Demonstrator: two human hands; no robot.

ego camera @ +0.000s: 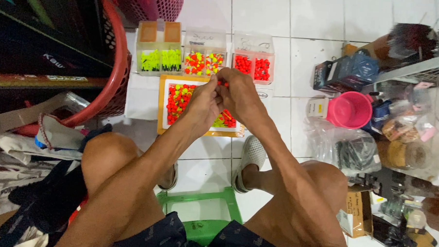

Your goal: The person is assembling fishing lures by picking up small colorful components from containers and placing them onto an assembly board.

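Both hands, left hand [202, 104] and right hand [238, 92], pinch together on a small red bead [223, 82] above the bead tray [162, 103]; three clear boxes [205, 52] stand behind, pink cup [349, 109] right.

Hands hide tray [162, 103] beads; bead btwn fingers [220, 83] unclear.

Both forearms reach forward from the bare knees and meet at the frame's centre. The left hand [202, 106] and right hand [239, 92] touch, fingers [220, 84] curled together and pinched at their tips.
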